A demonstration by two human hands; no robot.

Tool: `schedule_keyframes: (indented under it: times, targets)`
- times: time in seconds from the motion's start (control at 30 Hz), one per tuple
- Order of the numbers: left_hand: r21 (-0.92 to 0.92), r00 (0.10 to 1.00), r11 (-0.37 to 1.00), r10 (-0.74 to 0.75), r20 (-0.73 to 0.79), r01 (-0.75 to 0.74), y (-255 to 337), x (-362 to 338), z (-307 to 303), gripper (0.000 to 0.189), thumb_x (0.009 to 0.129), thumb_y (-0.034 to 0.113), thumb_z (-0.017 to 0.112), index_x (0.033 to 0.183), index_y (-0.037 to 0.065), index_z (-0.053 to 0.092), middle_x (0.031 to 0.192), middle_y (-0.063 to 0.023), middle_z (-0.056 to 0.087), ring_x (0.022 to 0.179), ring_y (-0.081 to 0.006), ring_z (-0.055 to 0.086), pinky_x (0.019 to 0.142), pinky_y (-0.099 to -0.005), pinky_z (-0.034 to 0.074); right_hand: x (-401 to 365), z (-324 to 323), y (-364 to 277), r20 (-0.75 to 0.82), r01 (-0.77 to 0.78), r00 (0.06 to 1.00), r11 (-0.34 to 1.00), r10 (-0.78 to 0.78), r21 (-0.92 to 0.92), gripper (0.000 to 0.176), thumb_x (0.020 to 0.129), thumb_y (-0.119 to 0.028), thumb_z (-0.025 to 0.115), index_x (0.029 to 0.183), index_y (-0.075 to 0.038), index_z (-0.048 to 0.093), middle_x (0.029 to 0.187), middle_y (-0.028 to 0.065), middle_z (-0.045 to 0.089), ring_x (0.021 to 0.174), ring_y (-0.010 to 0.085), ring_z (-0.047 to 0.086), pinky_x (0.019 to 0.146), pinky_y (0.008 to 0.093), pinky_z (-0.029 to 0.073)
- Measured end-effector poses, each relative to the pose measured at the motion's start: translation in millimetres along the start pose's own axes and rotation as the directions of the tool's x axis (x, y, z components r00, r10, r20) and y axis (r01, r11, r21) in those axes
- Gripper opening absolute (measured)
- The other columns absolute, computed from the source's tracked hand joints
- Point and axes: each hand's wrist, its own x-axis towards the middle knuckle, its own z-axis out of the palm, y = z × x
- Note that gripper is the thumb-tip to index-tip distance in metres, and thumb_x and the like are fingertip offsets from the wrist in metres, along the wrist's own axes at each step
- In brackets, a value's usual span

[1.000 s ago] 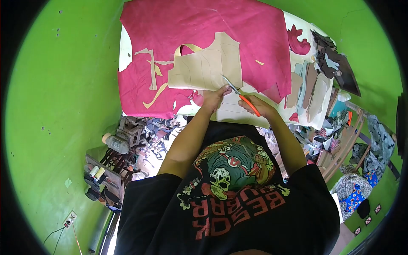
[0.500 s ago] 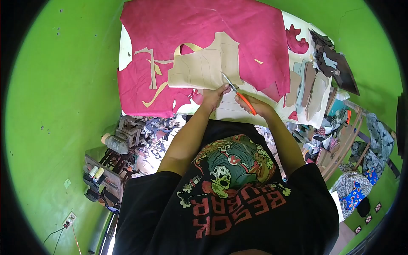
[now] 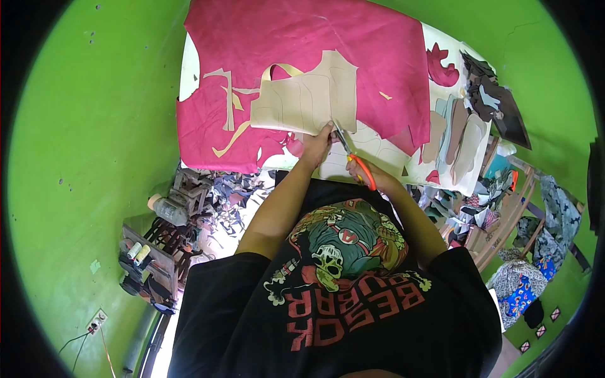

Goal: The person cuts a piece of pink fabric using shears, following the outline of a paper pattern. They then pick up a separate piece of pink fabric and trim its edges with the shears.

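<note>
My right hand [image 3: 380, 180] is closed round the handles of a pair of scissors with orange grips [image 3: 363, 169]. Their blades point away from me and meet the near edge of a beige sheet [image 3: 296, 101] marked with curved pen lines. With its fingers pinched, my left hand [image 3: 317, 150] grips that same edge just left of the blades. Beneath the beige sheet lies a large dark-pink sheet [image 3: 384, 69]. Another pale sheet [image 3: 362, 153] with drawn outlines shows below the blades, partly covered by my hands.
Thin beige offcuts [image 3: 229, 107] and a yellow strip [image 3: 232, 140] lie on the pink sheet. Cut sole-shaped pieces [image 3: 465, 142] and dark scraps [image 3: 488, 85] sit at the table's right. A wooden rack [image 3: 507, 217] stands right; scraps [image 3: 230, 198] cover the floor left.
The scissors have drawn back slightly toward me, and their handles look wider apart. My left hand still holds the beige sheet's edge, in nearly the same place.
</note>
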Motion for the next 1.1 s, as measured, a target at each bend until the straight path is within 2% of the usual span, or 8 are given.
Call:
schedule_keyframes:
  times: [0.1,0.2,0.27,0.47,0.6,0.67,0.97,1.1]
  targets:
    - [0.016,0.998,0.998,-0.058,-0.014,0.058,-21.5,14.1,-15.5,0.036,0.101,0.026,0.061,0.127,0.002,0.055,0.115,-0.0113,0.067,0.098,-0.0211,0.068,0.087,-0.0379,0.058,8.7,13.8,11.5,-0.029,0.069,0.997,0.994,-0.067,0.085,0.044,0.105,-0.054,0.047,0.103,-0.011,0.049,0.077,-0.0038,0.041,0.065,0.0088,0.041,0.059,0.0252,0.038]
    - [-0.132,0.997,0.99,-0.053,0.049,0.059,-32.3,21.5,-24.5,0.033,0.102,0.029,0.058,0.124,0.005,0.058,0.112,-0.011,0.067,0.098,-0.0205,0.067,0.09,-0.0388,0.056,19.7,16.3,16.2,-0.037,0.113,0.993,0.988,-0.11,0.106,0.046,0.106,-0.055,0.043,0.103,-0.01,0.048,0.075,-0.002,0.042,0.064,0.0103,0.043,0.058,0.0266,0.04]
    - [-0.179,0.998,0.983,-0.027,0.05,0.036,-40.8,26.6,-30.8,0.02,0.098,0.015,0.066,0.115,0.006,0.059,0.09,-0.0029,0.062,0.072,-0.0144,0.058,0.066,-0.0329,0.053,25.5,16.8,17.0,-0.027,0.155,0.988,0.988,-0.154,0.016,0.052,0.106,-0.059,0.038,0.104,-0.008,0.048,0.075,-0.0003,0.044,0.064,0.0118,0.046,0.059,0.0275,0.041]
    - [-0.205,1.0,0.979,0.0,-0.021,-0.005,-4.9,-1.0,2.6,0.022,0.098,0.018,0.07,0.113,0.007,0.059,0.089,-0.0013,0.061,0.072,-0.0137,0.057,0.066,-0.0326,0.051,52.1,22.1,41.7,-0.077,0.032,0.997,0.983,-0.019,0.179,0.064,0.103,-0.068,0.033,0.104,-0.007,0.049,0.075,0.0,0.044,0.065,0.0122,0.048,0.06,0.0283,0.043]
    - [-0.188,0.999,0.982,-0.016,-0.033,0.01,-3.8,-2.8,2.6,0.02,0.098,0.02,0.07,0.11,0.007,0.06,0.088,-0.0007,0.061,0.072,-0.013,0.057,0.067,-0.0325,0.051,53.2,28.1,40.2,-0.104,0.089,0.992,0.969,-0.066,0.232,0.066,0.102,-0.069,0.034,0.106,-0.005,0.05,0.075,-0.0004,0.045,0.065,0.0114,0.049,0.059,0.028,0.043]
    - [-0.106,0.999,0.994,-0.029,-0.025,0.026,-8.1,0.5,-2.5,0.021,0.098,0.021,0.071,0.11,0.007,0.061,0.088,-0.0012,0.062,0.074,-0.0131,0.059,0.069,-0.0323,0.052,55.7,29.7,41.5,-0.077,0.089,0.995,0.948,-0.068,0.307,0.084,0.084,-0.086,0.044,0.106,-0.005,0.05,0.078,-0.0004,0.045,0.065,0.0098,0.045,0.06,0.0251,0.043]
    - [-0.091,0.997,0.996,-0.032,-0.074,0.025,-4.4,-1.3,3.4,0.024,0.099,0.024,0.07,0.111,0.005,0.061,0.09,-0.0018,0.064,0.074,-0.0137,0.061,0.071,-0.031,0.054,63.4,45.9,44.3,-0.226,0.207,0.965,0.91,-0.13,0.36,0.076,0.088,-0.079,0.05,0.106,-0.005,0.05,0.08,0.0,0.046,0.068,0.0098,0.046,0.06,0.0253,0.043]
    - [-0.114,0.996,0.993,-0.048,-0.069,0.039,-0.4,-3.2,5.0,0.028,0.099,0.025,0.07,0.116,0.004,0.06,0.094,-0.0027,0.065,0.077,-0.0143,0.063,0.074,-0.0317,0.056,60.3,42.4,39.5,-0.19,0.155,0.978,0.922,-0.091,0.356,0.074,0.089,-0.078,0.05,0.106,-0.005,0.05,0.081,0.0,0.047,0.069,0.01,0.047,0.06,0.0253,0.043]
